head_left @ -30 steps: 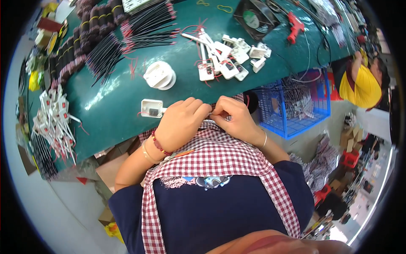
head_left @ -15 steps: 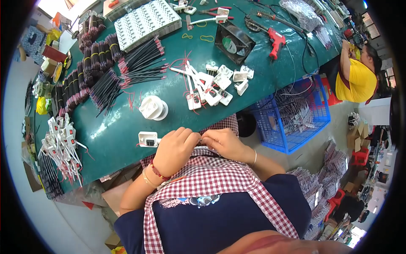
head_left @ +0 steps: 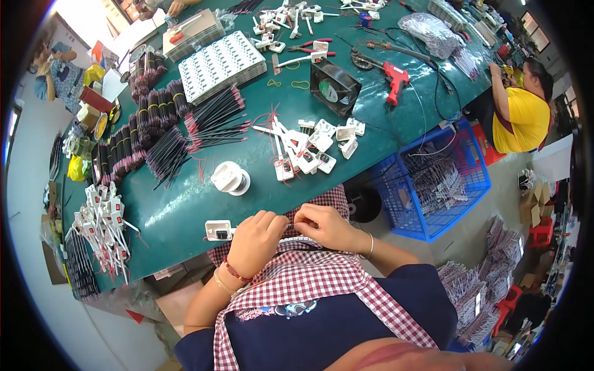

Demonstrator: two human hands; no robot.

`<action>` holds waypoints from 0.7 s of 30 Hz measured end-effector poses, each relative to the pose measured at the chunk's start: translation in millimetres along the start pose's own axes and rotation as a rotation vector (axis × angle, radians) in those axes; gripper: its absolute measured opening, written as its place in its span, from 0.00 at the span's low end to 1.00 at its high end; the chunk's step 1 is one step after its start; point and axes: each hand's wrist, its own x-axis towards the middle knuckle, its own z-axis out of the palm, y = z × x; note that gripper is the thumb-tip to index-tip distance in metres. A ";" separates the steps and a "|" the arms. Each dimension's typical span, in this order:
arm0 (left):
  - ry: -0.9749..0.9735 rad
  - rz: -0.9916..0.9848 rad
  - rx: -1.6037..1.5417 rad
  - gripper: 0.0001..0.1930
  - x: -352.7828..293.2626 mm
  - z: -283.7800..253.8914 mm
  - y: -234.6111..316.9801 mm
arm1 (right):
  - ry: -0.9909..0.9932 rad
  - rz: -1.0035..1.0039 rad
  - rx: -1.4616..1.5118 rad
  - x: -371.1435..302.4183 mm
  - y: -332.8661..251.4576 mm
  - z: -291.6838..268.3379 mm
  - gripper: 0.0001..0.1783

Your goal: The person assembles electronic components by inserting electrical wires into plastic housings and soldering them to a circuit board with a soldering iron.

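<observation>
At the front table edge, my left hand (head_left: pixel 255 242) is closed around a white cable. The cable's open white switch housing (head_left: pixel 218 230), with a black part inside, pokes out to the left of that hand over the green table. Close beside it, my right hand (head_left: pixel 328 227) is closed in a pinch by the cable's end; what lies between its fingertips is too small to make out. A round white spool-like object (head_left: pixel 231 178) stands behind my hands. Farther back lies a pile of white switch housings with cables (head_left: pixel 297 147) and thin red wires.
Black wire bundles (head_left: pixel 164 114) and a white tray stack (head_left: pixel 223 65) fill the left back. A black fan (head_left: pixel 335 86) and red glue gun (head_left: pixel 395 82) lie farther right. A blue crate (head_left: pixel 427 185) stands on the floor; a person in yellow (head_left: pixel 523 114) is beyond it.
The view has tilted up, so the table and my hands appear lower and more of the far side shows. My hands have drawn slightly apart, both still closed.
</observation>
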 end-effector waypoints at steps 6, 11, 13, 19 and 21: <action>0.020 0.022 0.002 0.06 -5.1 -0.1 1.6 | -0.037 -0.237 -0.220 1.1 11.8 7.0 0.08; 0.049 -0.002 -0.006 0.06 -10.9 3.2 2.0 | -0.088 -0.232 -0.261 0.4 11.2 9.6 0.08; 0.074 -0.008 -0.015 0.06 -11.6 3.9 1.3 | -0.091 -0.231 -0.268 0.1 10.8 9.6 0.08; 0.091 -0.012 -0.028 0.07 -12.4 7.1 1.0 | -0.082 -0.203 -0.268 0.2 14.7 11.9 0.09; 0.100 -0.011 -0.027 0.07 -11.0 7.7 1.2 | -0.072 -0.154 -0.244 -0.8 14.9 12.2 0.10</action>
